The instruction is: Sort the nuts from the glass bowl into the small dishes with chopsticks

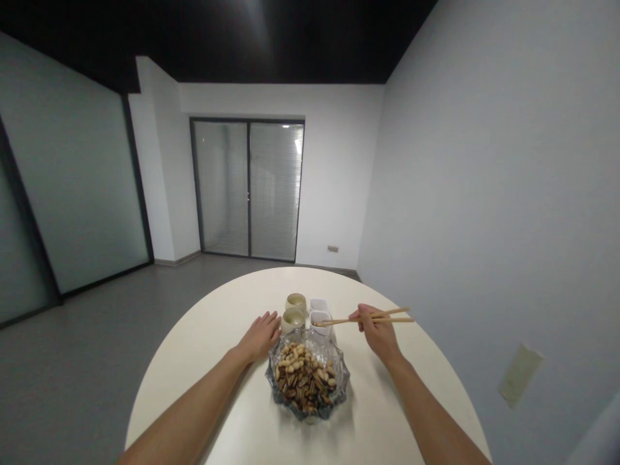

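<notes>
My right hand [375,328] is closed around a pair of wooden chopsticks [394,316]. Their tips reach left into the nearer of two small white cups [320,328]; what the tips touch there is too small to make out. Fingers stretched, my left hand [261,334] rests flat on the table beside a pale green cup [293,320]. A second green cup [296,301] and another white cup [318,304] stand just behind. In front of them sits a clear glass bowl [341,385] with a scalloped rim, holding peanuts [296,356] and dark striped seeds [303,391].
Everything stands on a round cream-coloured table [203,361]. A grey-white wall [484,194] runs close along the right side. Beyond the table are a glass double door [248,187] with blinds and frosted panels [92,194] on the left.
</notes>
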Demonstrator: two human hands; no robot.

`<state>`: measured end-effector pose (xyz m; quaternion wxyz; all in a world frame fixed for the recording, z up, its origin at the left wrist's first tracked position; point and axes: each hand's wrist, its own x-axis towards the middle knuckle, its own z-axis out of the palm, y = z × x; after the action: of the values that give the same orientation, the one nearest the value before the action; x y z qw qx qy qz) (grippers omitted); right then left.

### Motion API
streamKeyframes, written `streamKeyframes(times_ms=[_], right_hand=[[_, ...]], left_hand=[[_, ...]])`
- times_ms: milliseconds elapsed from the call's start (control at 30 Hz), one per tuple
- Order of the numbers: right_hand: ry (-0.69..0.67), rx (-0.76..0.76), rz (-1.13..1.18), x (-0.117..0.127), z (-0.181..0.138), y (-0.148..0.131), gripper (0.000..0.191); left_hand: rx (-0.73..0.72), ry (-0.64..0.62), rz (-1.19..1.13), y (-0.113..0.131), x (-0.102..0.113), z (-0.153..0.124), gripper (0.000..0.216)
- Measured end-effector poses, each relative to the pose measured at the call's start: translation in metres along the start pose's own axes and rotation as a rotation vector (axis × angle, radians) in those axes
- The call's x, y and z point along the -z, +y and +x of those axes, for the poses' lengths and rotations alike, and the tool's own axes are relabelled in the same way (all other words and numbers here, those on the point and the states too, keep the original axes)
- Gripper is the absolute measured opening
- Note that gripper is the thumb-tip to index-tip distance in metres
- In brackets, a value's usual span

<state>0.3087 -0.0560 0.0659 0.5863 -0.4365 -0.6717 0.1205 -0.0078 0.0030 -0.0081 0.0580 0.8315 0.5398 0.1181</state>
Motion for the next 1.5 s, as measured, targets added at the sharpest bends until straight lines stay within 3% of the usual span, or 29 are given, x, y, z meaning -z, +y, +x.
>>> streamKeyframes(times_ms=[167,367,700,1500], right_hand=[[0.074,-0.049,0.161,0.001,-0.001,-0.006,0.067],[-0.125,-0.143,0.185,-0.002,-0.002,-0.013,0.073],[-0.281,-0.150,0.062,-0.004,-0.003,-0.018,0.074],[-0.358,-0.138,0.067,-0.001,-0.004,-0.010,0.067]], left_hand=[[0.001,-0.002,0.003,0.000,-0.002,0.001,0.050],[0.002,0.005,-0.005,-0.001,-0.003,0.001,0.050],[-0.001,0.019,-0.021,0.000,-0.004,0.003,0.051],[0.001,0.001,-0.004,0.003,-0.001,0.001,0.051]])
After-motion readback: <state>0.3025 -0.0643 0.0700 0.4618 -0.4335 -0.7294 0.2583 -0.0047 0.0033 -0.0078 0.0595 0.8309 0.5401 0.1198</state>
